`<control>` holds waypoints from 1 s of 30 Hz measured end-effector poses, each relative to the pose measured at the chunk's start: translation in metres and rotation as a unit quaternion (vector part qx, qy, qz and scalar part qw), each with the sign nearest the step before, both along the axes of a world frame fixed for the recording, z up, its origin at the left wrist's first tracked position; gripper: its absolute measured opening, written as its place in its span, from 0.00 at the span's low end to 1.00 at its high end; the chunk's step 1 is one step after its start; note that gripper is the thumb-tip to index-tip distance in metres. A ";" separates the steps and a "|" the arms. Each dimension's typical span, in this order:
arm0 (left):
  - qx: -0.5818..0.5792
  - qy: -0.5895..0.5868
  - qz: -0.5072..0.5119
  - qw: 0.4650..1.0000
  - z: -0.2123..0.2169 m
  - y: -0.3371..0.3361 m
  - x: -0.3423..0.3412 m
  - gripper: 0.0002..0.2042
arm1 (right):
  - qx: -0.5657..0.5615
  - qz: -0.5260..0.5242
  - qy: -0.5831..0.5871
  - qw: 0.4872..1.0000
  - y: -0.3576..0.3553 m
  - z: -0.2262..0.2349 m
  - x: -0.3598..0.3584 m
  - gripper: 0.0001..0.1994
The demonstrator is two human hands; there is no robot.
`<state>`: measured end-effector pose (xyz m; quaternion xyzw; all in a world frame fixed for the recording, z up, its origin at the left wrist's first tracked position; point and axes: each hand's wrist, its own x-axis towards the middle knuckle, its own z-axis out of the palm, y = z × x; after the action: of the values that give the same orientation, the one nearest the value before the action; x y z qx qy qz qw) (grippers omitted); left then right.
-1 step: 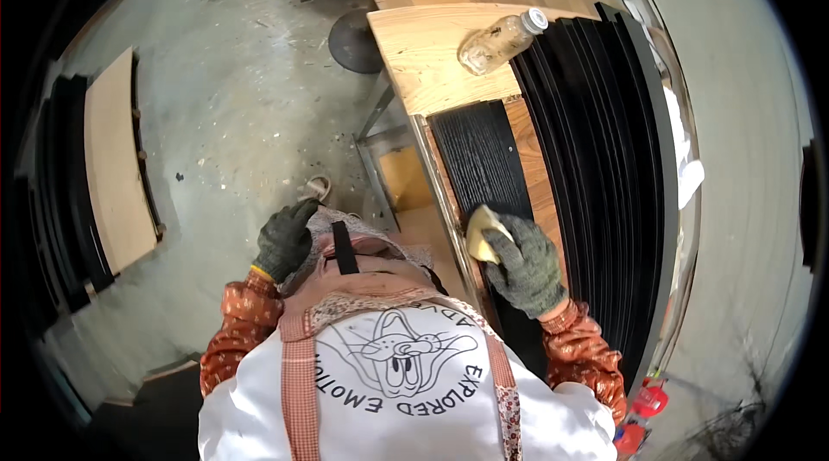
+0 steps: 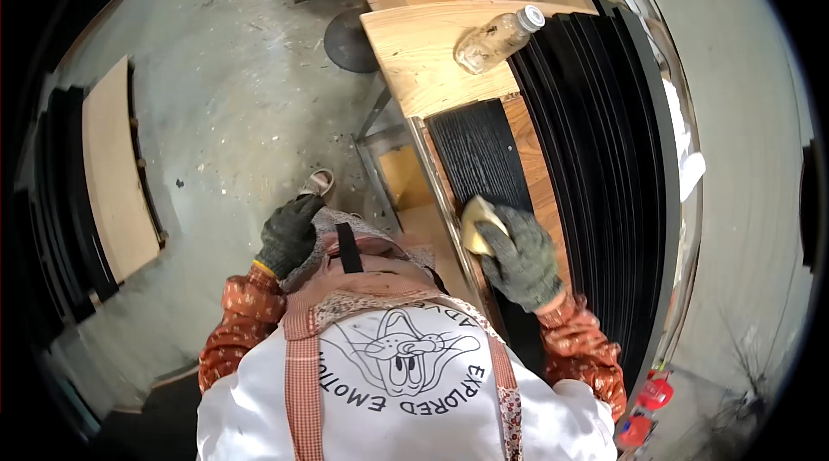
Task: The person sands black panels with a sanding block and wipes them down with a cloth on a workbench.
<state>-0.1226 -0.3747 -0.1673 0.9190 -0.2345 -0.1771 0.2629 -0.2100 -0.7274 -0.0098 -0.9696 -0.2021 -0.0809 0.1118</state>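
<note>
In my right hand, a grey glove closes around a pale yellow sponge. The sponge rests on a black board with a ribbed wood grain, which lies lengthwise on the bench's left side. My forearm and glove cover part of the board's near half. Beside my apron, to the left of the bench, my left hand hangs low, gloved in grey with its fingers curled. Whether it grips anything is hidden.
Many black boards stand packed on edge along the bench's right side. A clear bottle with a white cap lies on the light wood panel. A round dark stool is beyond. More boards are stacked at far left.
My right hand and the sponge have shifted slightly up and to the left along the black board. My left hand stays beside the apron.
</note>
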 end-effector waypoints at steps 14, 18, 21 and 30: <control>-0.171 -0.081 -0.316 0.930 0.025 -0.071 0.161 0.23 | 0.207 -0.441 -0.022 0.873 0.011 -0.017 0.101 0.27; -0.168 -0.026 -0.389 0.905 0.040 -0.085 0.185 0.23 | 0.208 -0.559 -0.020 0.803 0.007 -0.028 0.113 0.30; -0.243 -0.054 -0.422 0.872 0.049 -0.102 0.192 0.23 | 0.246 -0.602 -0.045 0.758 -0.007 -0.036 0.139 0.31; -0.271 0.078 -0.544 0.790 0.049 -0.141 0.185 0.20 | 0.016 -0.516 0.040 0.855 0.033 -0.006 0.181 0.29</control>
<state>0.0627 -0.5157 -0.1183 0.5139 -0.7125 -0.2914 0.3786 -0.0290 -0.6940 -0.0160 -0.9350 0.3337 -0.0919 0.0777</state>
